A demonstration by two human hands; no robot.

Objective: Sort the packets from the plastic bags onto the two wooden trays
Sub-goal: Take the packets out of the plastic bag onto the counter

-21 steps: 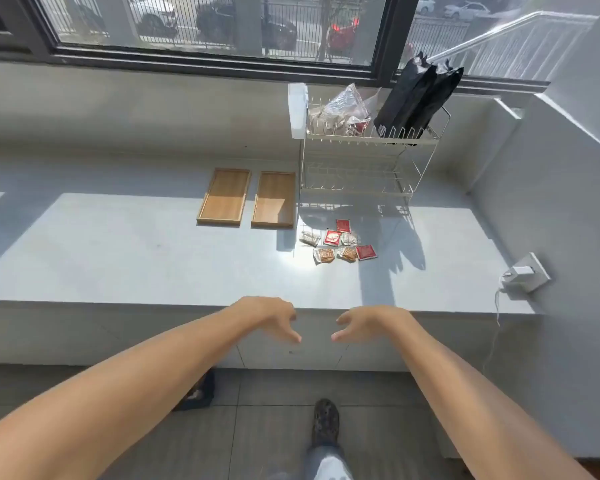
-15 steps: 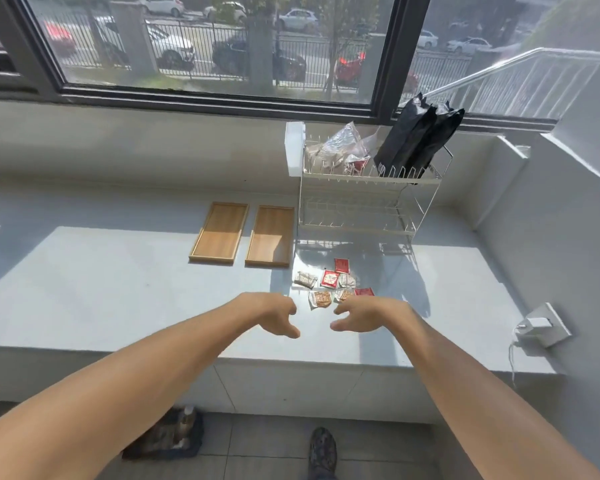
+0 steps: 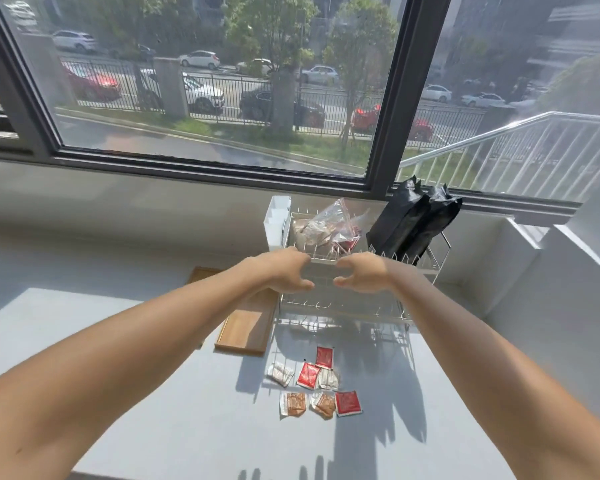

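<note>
Clear plastic bags (image 3: 329, 226) with packets inside lie on the top shelf of a white wire rack (image 3: 426, 266). My left hand (image 3: 282, 271) and my right hand (image 3: 360, 273) hover side by side in front of that shelf, just below the bags, fingers curled and apart, holding nothing. Several red, brown and white packets (image 3: 317, 384) lie loose on the counter below. One wooden tray (image 3: 248, 329) shows left of the rack. The other wooden tray (image 3: 198, 271) is mostly hidden behind my left forearm.
Two black pouches (image 3: 413, 221) stand at the right end of the rack's top shelf. A white holder (image 3: 276, 221) hangs on its left end. A large window runs behind and a grey wall (image 3: 551, 306) closes the right side.
Both hands have risen from the counter's front edge to the rack's top shelf. My head has moved closer and tilted up.
</note>
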